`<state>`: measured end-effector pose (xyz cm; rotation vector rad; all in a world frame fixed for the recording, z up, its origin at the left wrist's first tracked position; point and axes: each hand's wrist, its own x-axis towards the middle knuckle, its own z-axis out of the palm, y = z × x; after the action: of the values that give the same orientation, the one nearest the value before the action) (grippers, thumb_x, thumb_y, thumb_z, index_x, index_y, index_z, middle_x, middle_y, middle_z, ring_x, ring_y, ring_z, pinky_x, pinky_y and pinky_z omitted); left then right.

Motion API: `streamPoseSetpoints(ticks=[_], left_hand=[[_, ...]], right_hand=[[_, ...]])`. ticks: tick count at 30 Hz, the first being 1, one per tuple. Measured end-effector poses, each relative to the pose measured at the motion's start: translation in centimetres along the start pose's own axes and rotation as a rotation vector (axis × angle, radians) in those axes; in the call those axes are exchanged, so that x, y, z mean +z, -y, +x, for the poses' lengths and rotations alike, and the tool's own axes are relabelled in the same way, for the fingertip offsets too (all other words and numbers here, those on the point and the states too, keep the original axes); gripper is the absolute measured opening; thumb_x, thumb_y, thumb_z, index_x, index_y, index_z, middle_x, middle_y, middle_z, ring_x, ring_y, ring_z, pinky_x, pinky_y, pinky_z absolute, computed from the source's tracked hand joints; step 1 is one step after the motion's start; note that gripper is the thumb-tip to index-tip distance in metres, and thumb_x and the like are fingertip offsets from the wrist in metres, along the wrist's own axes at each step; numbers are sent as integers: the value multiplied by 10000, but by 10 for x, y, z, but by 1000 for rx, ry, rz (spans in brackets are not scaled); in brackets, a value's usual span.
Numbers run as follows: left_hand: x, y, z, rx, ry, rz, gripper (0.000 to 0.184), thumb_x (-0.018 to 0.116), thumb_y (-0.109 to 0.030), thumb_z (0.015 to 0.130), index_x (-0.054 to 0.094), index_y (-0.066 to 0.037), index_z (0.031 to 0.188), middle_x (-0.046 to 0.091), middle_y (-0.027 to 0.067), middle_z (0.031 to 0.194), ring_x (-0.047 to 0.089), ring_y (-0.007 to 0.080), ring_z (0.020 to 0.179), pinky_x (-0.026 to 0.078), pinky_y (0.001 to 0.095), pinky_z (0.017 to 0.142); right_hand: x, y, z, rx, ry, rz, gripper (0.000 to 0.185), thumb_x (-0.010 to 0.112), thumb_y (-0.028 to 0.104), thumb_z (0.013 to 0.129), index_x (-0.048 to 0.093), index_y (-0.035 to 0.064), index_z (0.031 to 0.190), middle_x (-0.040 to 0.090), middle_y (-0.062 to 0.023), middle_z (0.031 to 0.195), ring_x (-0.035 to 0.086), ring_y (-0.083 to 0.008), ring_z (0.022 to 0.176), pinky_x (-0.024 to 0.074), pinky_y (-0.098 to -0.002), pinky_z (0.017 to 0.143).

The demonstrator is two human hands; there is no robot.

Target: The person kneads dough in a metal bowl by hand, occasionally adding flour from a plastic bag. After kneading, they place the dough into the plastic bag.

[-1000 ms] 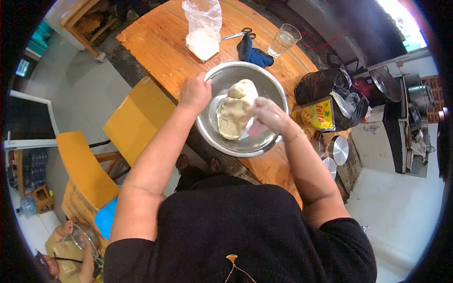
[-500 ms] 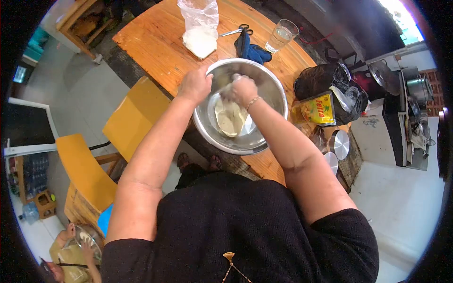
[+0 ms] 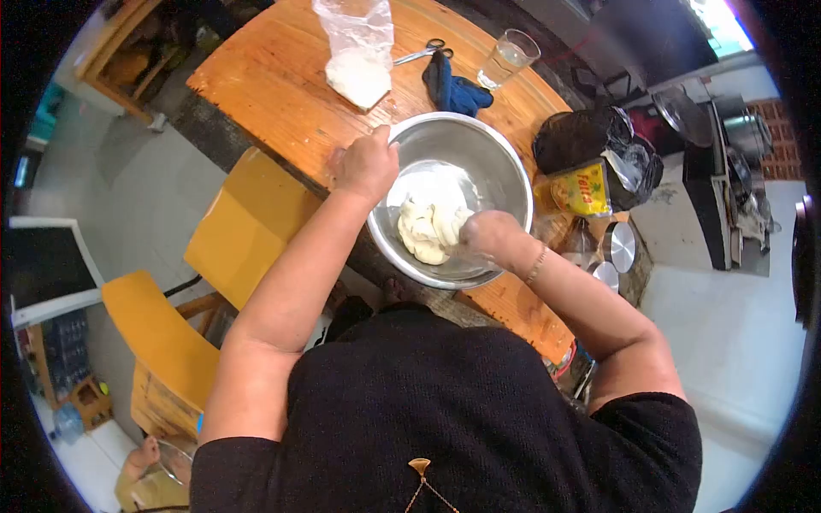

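A large metal bowl [image 3: 494, 162] stands at the near edge of the wooden table. My left hand [image 3: 369, 167] is closed on its left rim. Inside, a soft, pale lump of dough [image 3: 424, 231] lies low in the bowl, toward my body. My right hand [image 3: 492, 238] is in the bowl at the dough's right side, its fingers curled against the dough and partly smeared by motion. A thin bracelet circles the right wrist.
On the table [image 3: 282, 94] lie a plastic bag of white powder [image 3: 359, 77], scissors [image 3: 425, 51], a dark blue cloth [image 3: 456, 90] and a glass [image 3: 510, 58]. A yellow packet [image 3: 584, 190] and black bag [image 3: 590, 141] sit right. Yellow chairs [image 3: 248, 218] stand left; another person [image 3: 154, 479] is lower left.
My right hand has moved from the far side of the bowl to its near right side. The dough is now bunched up and folded. My left hand stays on the rim.
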<state>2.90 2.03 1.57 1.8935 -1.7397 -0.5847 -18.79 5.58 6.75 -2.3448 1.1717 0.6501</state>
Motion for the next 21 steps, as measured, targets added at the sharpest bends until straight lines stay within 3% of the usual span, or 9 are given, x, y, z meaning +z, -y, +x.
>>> streamPoseSetpoints(ticks=[2,6,9,12,14,15,17,18,21], left_hand=[[0,1,0,16,-4,-22,200,544,-206,862,573,-35,962,645,223,837,625,393,829,477,484,744],[-6,-8,0,5,29,19,204,545,-198,863,565,-29,976,643,226,838,625,392,822,482,484,724],[-6,-6,4,4,65,25,214,543,-203,865,560,-24,982,640,232,844,623,400,811,483,491,713],[-2,-3,4,37,53,28,218,541,-205,866,557,-23,985,637,239,837,621,409,795,484,492,706],[-1,-2,5,15,53,2,224,537,-203,867,556,-20,995,634,248,832,621,415,793,481,496,710],[0,-1,4,24,54,2,224,537,-203,867,556,-20,995,634,248,832,621,415,793,481,496,710],[2,2,3,32,7,-71,233,532,-196,867,556,-17,1015,634,255,840,624,412,795,480,497,716],[-1,1,4,40,5,-68,233,532,-196,867,556,-17,1015,634,255,840,624,412,795,480,497,716],[-5,-3,1,4,77,-31,241,528,-188,866,556,-19,1035,637,252,860,624,410,816,479,492,731]], right_hand=[[15,11,10,162,211,-79,343,576,371,824,687,60,915,661,-179,935,642,-319,891,511,-405,770],[38,10,33,143,170,53,259,557,278,822,691,68,892,666,-161,918,646,-311,872,515,-400,773],[54,3,69,-2,143,88,204,571,216,788,693,60,835,672,-144,886,651,-300,841,526,-387,745],[67,-2,99,-157,46,39,337,576,362,710,688,58,800,648,-178,799,607,-356,740,501,-404,706],[73,-7,116,-328,-87,-9,276,567,300,716,668,43,704,615,-163,634,579,-310,550,485,-411,549],[65,-4,118,-321,-92,-8,276,567,300,716,668,43,704,615,-163,634,579,-310,550,485,-411,549],[36,7,117,352,210,1044,210,596,237,686,627,44,610,528,-114,496,475,-226,381,389,-378,388],[30,13,115,314,98,853,166,629,191,648,589,56,560,482,-72,473,409,-162,336,299,-321,327],[6,19,106,359,5,1072,157,639,163,626,571,43,551,478,-73,470,405,-161,341,302,-308,328]])
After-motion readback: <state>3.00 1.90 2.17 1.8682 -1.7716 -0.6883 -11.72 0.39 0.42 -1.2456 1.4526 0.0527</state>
